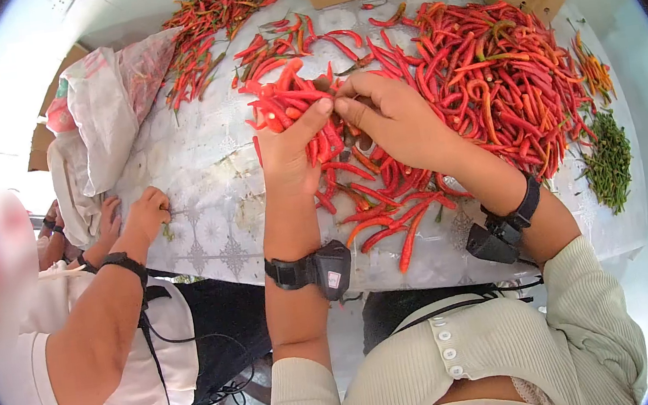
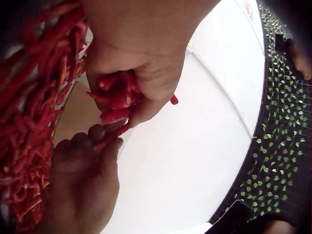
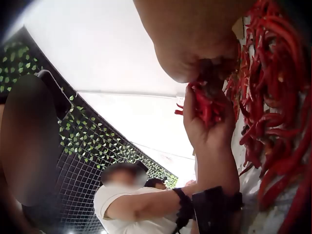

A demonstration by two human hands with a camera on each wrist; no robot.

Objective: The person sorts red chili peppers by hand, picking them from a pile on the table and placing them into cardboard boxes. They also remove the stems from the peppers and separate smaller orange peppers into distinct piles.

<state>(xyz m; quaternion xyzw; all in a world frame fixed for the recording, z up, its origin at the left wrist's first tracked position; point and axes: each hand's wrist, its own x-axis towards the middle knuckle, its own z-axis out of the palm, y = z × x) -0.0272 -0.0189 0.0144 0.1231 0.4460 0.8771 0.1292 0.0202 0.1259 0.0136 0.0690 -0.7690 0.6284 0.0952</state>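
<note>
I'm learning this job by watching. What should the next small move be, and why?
Likely a short pull by the right hand away from the bunch of red chillies: its fingers pinch at the bunch while the left hand grips it, and the green stems heaped to the right suggest destemming.

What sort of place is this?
Probably a small food-preparation room: a heap of loose red chillies, a pile of plucked green stems and a patterned plastic tablecloth.
</note>
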